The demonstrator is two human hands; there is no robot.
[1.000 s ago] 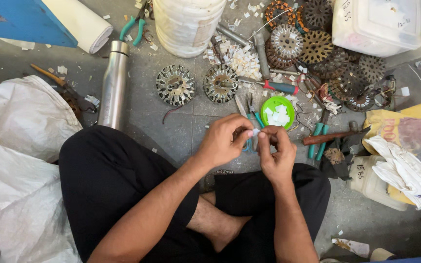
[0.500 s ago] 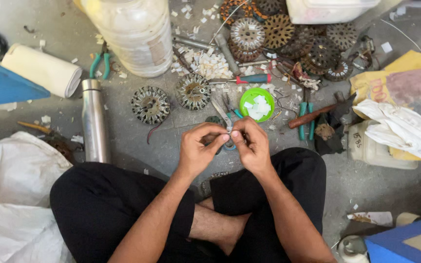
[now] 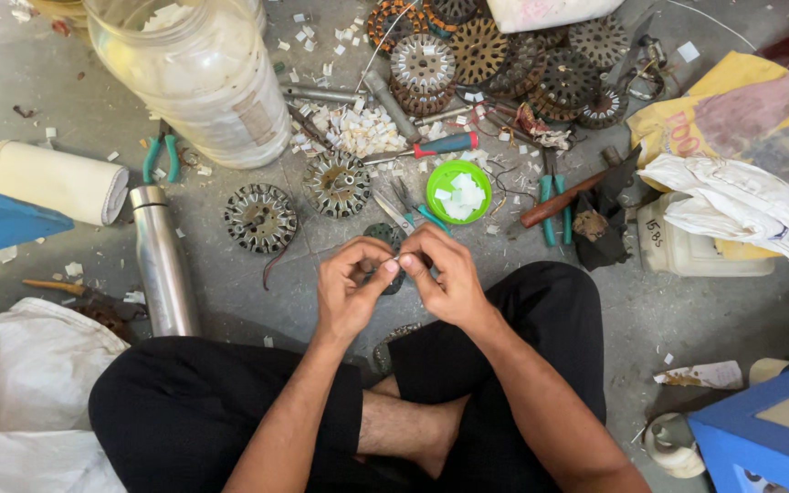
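Note:
I sit cross-legged on a grey floor. My left hand (image 3: pixel 349 290) and my right hand (image 3: pixel 445 274) meet in front of my knees, fingertips pinched together on a small white piece (image 3: pixel 397 266) held between them. Behind the hands a dark round stator (image 3: pixel 379 235) lies on the floor, mostly hidden. A green lid (image 3: pixel 458 191) holding white paper bits sits just beyond my right hand. Two round metal stators (image 3: pixel 260 217) (image 3: pixel 337 183) lie beyond my left hand.
A steel bottle (image 3: pixel 163 267) lies at the left, a large clear plastic jar (image 3: pixel 199 78) behind it. Several stators (image 3: pixel 486 50), pliers (image 3: pixel 554 205), a red-handled screwdriver (image 3: pixel 436 147) and white scraps (image 3: pixel 355 131) litter the far floor. White sacks (image 3: pixel 20 383) left, blue box (image 3: pixel 769 434) right.
The view has shifted, so the floor items sit a little lower and more to the right in view. My hands stay pinched together on the small piece.

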